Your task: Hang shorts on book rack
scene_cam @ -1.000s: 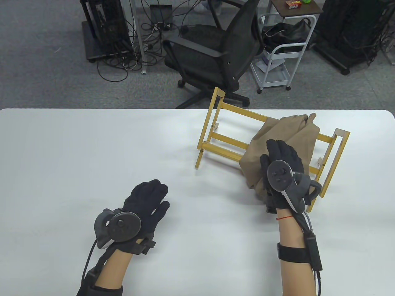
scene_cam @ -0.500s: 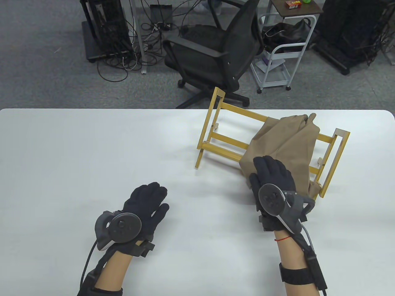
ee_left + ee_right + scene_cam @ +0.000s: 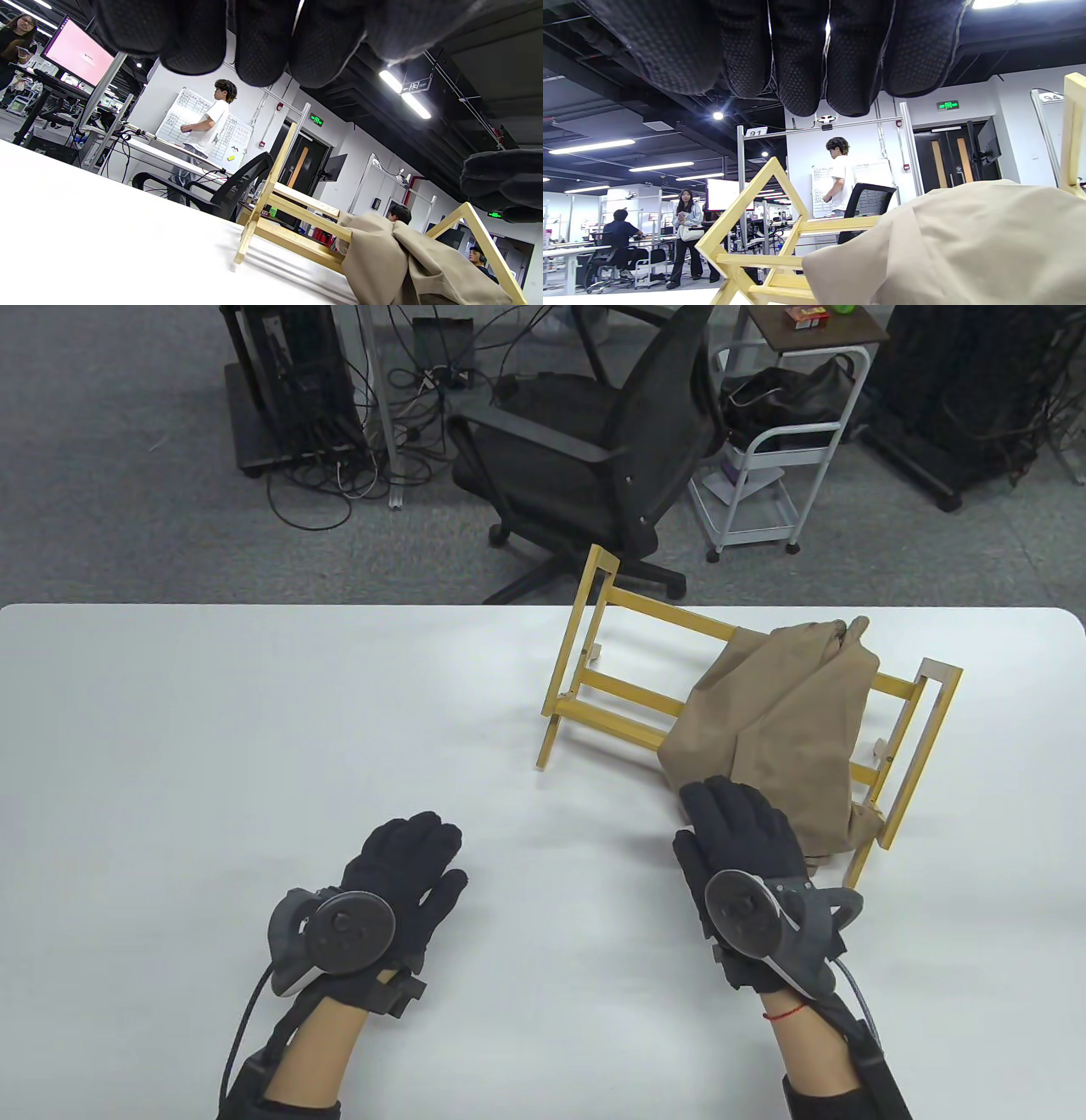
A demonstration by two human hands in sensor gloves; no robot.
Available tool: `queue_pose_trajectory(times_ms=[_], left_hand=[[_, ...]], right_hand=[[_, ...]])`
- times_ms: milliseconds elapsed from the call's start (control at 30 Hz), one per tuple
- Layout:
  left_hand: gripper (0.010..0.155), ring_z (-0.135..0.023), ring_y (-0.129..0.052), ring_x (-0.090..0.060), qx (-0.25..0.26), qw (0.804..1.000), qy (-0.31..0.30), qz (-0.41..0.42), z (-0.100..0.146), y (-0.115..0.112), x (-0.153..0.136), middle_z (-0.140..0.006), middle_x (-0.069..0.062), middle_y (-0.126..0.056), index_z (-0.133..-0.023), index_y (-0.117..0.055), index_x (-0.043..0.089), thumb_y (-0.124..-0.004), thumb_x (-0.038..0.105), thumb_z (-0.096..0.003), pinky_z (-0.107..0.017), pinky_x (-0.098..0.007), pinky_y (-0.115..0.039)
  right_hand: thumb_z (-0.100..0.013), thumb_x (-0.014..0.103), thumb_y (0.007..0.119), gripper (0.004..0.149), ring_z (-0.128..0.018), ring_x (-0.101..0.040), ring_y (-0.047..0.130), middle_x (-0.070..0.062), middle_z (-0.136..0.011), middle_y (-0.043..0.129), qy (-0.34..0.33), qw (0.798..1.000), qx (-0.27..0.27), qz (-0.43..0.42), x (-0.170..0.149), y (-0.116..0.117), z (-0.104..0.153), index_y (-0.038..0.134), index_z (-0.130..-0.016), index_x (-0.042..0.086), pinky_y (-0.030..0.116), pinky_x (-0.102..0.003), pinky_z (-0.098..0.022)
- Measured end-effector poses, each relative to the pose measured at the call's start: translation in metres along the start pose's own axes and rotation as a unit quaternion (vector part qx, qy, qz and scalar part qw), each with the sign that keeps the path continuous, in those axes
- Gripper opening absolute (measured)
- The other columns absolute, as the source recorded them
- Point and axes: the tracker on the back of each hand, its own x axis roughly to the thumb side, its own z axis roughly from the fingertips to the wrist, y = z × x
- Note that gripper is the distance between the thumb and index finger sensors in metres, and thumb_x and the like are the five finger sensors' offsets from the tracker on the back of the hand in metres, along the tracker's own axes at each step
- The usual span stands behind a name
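Observation:
The tan shorts [image 3: 780, 712] hang draped over the right half of the yellow wooden book rack [image 3: 662, 611], their lower edge bunched on the table. My right hand [image 3: 738, 840] lies flat with fingers extended at the shorts' near-left corner and holds nothing; I cannot tell if the fingertips touch the cloth. My left hand [image 3: 403, 857] rests open on the table, well left of the rack. In the left wrist view the rack [image 3: 305, 214] and shorts [image 3: 382, 258] stand ahead under my fingers [image 3: 263, 38]. The right wrist view shows the shorts [image 3: 967, 245] close below my fingers [image 3: 797, 51].
The white table [image 3: 254, 712] holds only the rack and shorts. A black office chair [image 3: 594, 458] and a white rolling cart [image 3: 764, 475] stand on the floor beyond the far edge. The rack's right end frame [image 3: 916, 763] is near the table's right side.
My right hand has drawn back toward me, from on top of the hanging shorts to their near edge. The shorts stay on the rack. The left hand has barely moved.

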Motion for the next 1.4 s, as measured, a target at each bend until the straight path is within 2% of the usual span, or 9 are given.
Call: queue_pose_trajectory(times_ms=[567, 1400], left_hand=[[0.055, -0.089, -0.076, -0.050, -0.012, 1.000, -0.004, -0.001, 0.000, -0.004, 0.002, -0.104, -0.011, -0.075, -0.097, -0.076, 0.023, -0.072, 0.050, -0.0492, -0.059, -0.060, -0.069], [0.056, -0.090, -0.075, -0.051, -0.034, 0.999, -0.015, 0.005, 0.000, -0.013, 0.008, -0.105, -0.011, -0.074, -0.098, -0.076, 0.022, -0.072, 0.050, -0.0492, -0.059, -0.061, -0.068]], right_hand=[[-0.046, 0.054, 0.075, 0.054, -0.098, -0.027, 0.080, 0.004, -0.107, 0.075, -0.067, 0.996, 0.057, 0.020, 0.026, 0.029, 0.021, 0.068, -0.097, 0.038, 0.071, -0.048, -0.071], [-0.045, 0.054, 0.075, 0.054, -0.098, -0.026, 0.080, 0.005, -0.106, 0.075, -0.127, 0.987, 0.095, 0.027, 0.050, 0.040, 0.038, 0.068, -0.097, 0.038, 0.071, -0.048, -0.071]])
